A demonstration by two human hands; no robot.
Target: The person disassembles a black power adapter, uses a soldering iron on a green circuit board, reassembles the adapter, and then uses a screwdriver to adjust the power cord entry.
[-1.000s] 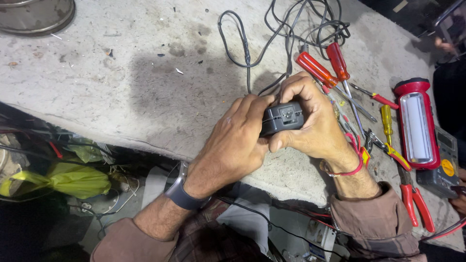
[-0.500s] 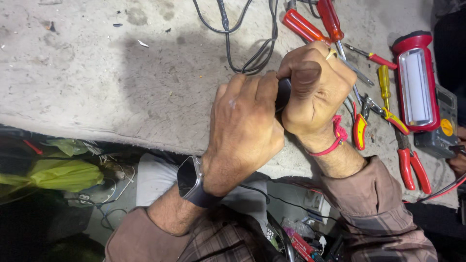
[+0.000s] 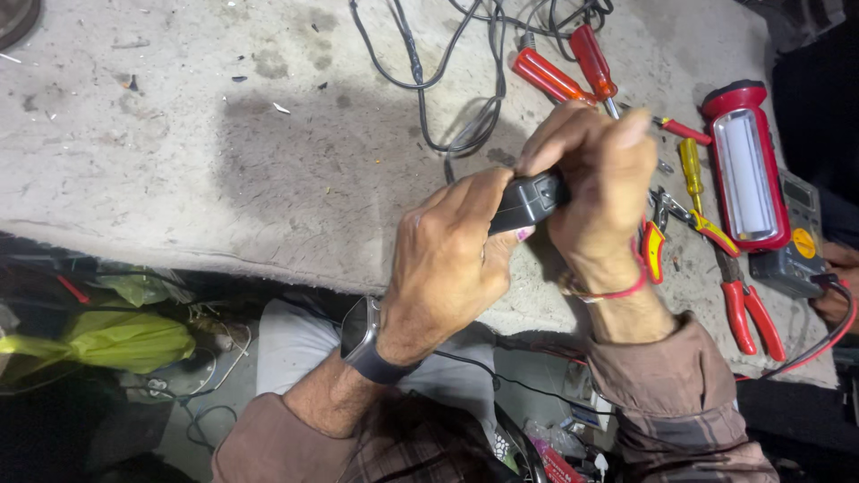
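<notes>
Left hand (image 3: pixel 447 268) and right hand (image 3: pixel 595 192) both clasp 1 small black box (image 3: pixel 528 201) held just above the bench (image 3: pixel 179 161); its long axis runs left to right between them, fingers closed on either end, red screwdrivers (image 3: pixel 555 76) beyond

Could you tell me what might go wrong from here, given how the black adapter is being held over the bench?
Both the left hand and the right hand grip the black adapter near the bench edge; if it slips, it could fall into the clutter below. The right wrist sits close to the pliers and screwdrivers, so a jerk could knock them.
</notes>
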